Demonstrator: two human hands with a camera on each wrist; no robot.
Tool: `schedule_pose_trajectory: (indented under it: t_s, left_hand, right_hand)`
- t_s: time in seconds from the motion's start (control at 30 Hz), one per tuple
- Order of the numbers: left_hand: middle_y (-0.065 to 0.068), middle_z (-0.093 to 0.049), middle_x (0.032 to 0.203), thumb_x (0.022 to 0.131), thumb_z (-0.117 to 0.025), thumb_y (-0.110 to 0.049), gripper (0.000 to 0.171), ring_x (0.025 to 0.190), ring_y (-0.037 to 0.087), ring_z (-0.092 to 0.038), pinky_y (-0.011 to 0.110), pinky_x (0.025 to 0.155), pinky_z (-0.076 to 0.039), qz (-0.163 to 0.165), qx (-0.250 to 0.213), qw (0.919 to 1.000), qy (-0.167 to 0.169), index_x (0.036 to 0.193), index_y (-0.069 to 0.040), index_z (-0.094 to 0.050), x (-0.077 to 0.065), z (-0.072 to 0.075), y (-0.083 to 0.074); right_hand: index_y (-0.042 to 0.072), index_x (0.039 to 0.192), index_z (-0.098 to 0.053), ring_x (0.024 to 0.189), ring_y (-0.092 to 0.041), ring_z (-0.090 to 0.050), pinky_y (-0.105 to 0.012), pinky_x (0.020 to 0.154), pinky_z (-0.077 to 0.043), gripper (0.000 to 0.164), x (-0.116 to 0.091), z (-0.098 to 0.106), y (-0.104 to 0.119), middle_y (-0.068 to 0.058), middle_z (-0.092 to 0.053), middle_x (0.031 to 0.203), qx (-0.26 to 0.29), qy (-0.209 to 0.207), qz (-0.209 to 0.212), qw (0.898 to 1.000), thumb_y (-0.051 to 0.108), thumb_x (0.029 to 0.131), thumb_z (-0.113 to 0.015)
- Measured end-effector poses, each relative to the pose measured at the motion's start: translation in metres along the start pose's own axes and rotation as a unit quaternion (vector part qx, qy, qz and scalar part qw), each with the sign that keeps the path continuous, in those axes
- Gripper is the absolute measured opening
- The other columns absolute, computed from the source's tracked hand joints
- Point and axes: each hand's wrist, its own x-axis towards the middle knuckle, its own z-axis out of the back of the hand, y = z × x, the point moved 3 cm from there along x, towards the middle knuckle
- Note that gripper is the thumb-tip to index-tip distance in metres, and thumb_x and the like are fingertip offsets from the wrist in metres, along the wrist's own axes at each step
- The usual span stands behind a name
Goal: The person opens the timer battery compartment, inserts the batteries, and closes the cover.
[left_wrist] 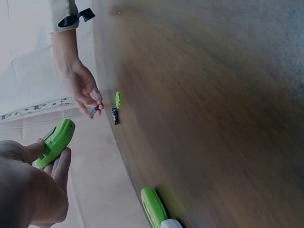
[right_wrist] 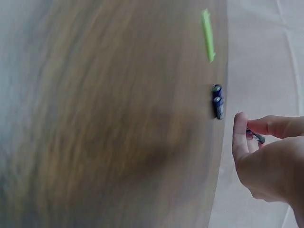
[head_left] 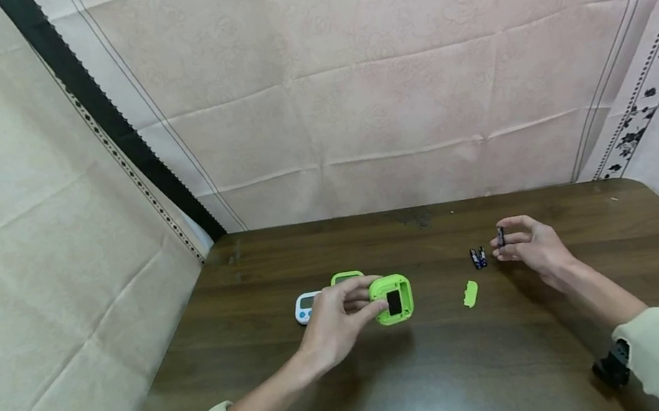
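My left hand (head_left: 338,324) grips a bright green device (head_left: 407,298) with a dark rectangular window, raised above the table. In the left wrist view the same green device (left_wrist: 58,142) is seen edge-on between thumb and fingers. On the right, my right hand (head_left: 536,249) pinches one small dark battery (head_left: 501,236) between thumb and fingertips, over the table. Two more dark batteries (head_left: 478,257) lie side by side just left of that hand. A small green battery cover (head_left: 471,294) rests nearer to me, between the two hands.
Behind my left hand, a second green device (head_left: 346,276) and a white device (head_left: 306,307) with a small display and blue buttons lie on the brown wooden table (head_left: 437,376). Pale cloth (head_left: 380,80) hangs behind the table's far edge.
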Motion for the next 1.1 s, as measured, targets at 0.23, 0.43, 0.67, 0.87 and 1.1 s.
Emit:
schedule_pose_trajectory:
  t_s: [0.23,0.43,0.67,0.87,1.1]
  left_hand:
    - [0.004,-0.080,0.107,0.097,-0.081,-0.013,0.037,0.094,0.014,-0.078,0.027,0.084,-0.062,0.033,-0.026,0.9991,-0.001,0.132,-0.008,-0.073,0.005,0.003,0.005]
    - [0.006,-0.080,0.108,0.098,-0.080,-0.013,0.037,0.097,0.016,-0.078,0.027,0.085,-0.062,0.042,-0.048,0.9980,-0.004,0.133,-0.007,-0.072,0.008,0.004,0.008]
    - [0.006,-0.080,0.110,0.098,-0.080,-0.014,0.035,0.099,0.018,-0.077,0.028,0.085,-0.062,0.052,-0.061,0.9967,-0.012,0.132,-0.008,-0.073,0.010,0.005,0.012]
    - [0.008,-0.080,0.110,0.097,-0.081,-0.014,0.036,0.099,0.020,-0.077,0.029,0.084,-0.063,0.051,-0.057,0.9969,-0.017,0.132,-0.008,-0.074,0.011,0.005,0.013]
    - [0.006,-0.080,0.109,0.097,-0.080,-0.013,0.035,0.098,0.017,-0.077,0.029,0.084,-0.063,0.058,-0.042,0.9972,-0.021,0.132,-0.009,-0.073,0.014,0.004,0.014]
  right_hand:
    - [0.006,0.139,-0.046,0.099,-0.015,-0.075,-0.028,0.097,-0.058,0.043,-0.012,-0.018,0.018,-0.005,-0.074,0.109,0.104,0.053,0.005,0.993,-0.014,0.102,-0.055]
    - [0.006,0.140,-0.048,0.107,-0.019,-0.073,-0.032,0.101,-0.057,0.034,-0.027,-0.044,0.034,-0.006,-0.072,0.113,0.117,0.094,0.007,0.989,-0.004,0.108,-0.055]
    - [0.003,0.137,-0.055,0.107,-0.020,-0.072,-0.036,0.102,-0.057,0.033,-0.044,-0.077,0.048,-0.010,-0.068,0.117,0.141,0.124,0.004,0.982,-0.008,0.106,-0.058]
    - [-0.002,0.138,-0.053,0.105,-0.020,-0.074,-0.037,0.101,-0.058,0.035,-0.057,-0.099,0.056,-0.011,-0.071,0.117,0.141,0.128,-0.002,0.982,-0.007,0.104,-0.062]
    - [-0.016,0.136,-0.053,0.100,-0.016,-0.076,-0.036,0.097,-0.060,0.040,-0.068,-0.119,0.059,-0.012,-0.074,0.116,0.137,0.120,-0.020,0.983,-0.004,0.101,-0.069]
